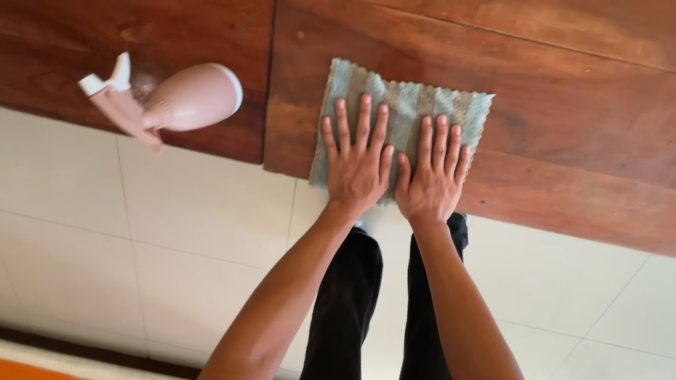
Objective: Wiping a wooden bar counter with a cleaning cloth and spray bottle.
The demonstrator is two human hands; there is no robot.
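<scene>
Both of my hands, left hand (pixel 356 165) and right hand (pixel 436 176), lie spread flat, fingers splayed, pressing the grey-green cloth (pixel 403 112) on the brown wooden table (pixel 589 101) near its edge, wiping seemingly under way, while a pink, unlabelled spray bottle (pixel 181 100) stands well apart to my left.

No packages, labels (nor screens)

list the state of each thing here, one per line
left hand: flat on the cloth, fingers spread
right hand: flat on the cloth beside the left
cloth: spread flat at the table edge
spray bottle: upright on the table, untouched
wooden table: bare wood, plank seam showing
</scene>
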